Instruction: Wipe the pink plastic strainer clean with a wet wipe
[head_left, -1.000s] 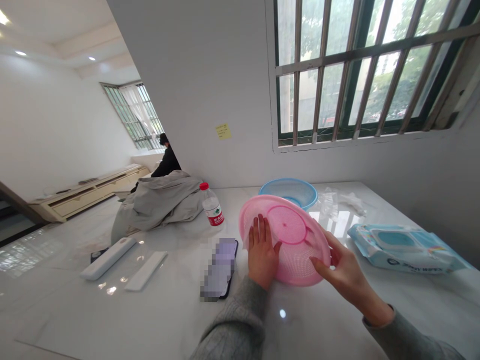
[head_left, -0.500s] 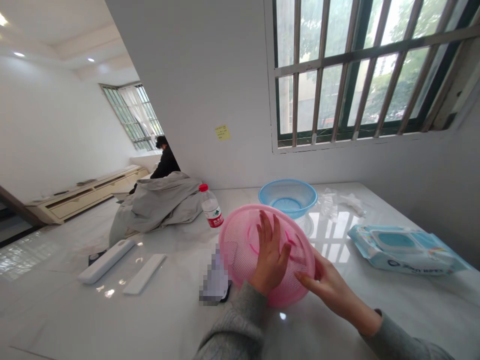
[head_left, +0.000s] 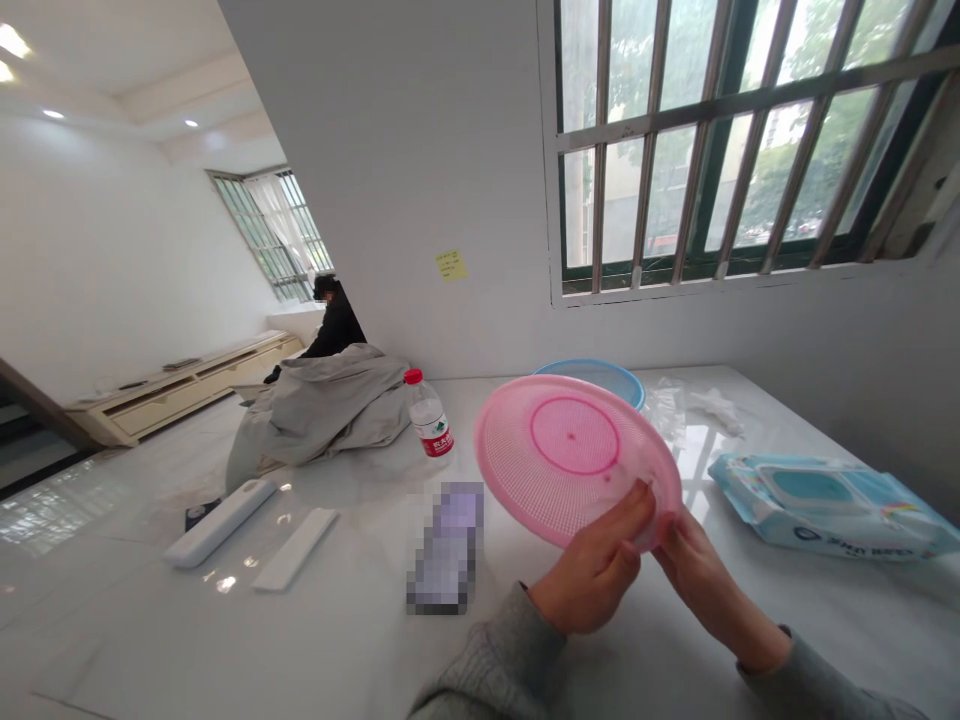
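Pink basket (head_left: 574, 440), tilted, against left hand (head_left: 592, 578); rim (head_left: 675, 482) in right hand (head_left: 701, 565)

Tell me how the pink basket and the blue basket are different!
The pink basket is tilted up in the right hand, with the left hand touching it; the blue basket sits on the table by the wall, untouched. The pink basket is closer to us and nearly all in view; the blue basket is farther back, partly hidden behind it. Both have round-looking rims.

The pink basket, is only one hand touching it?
No, the left hand and the right hand both touch the pink basket near its rim.
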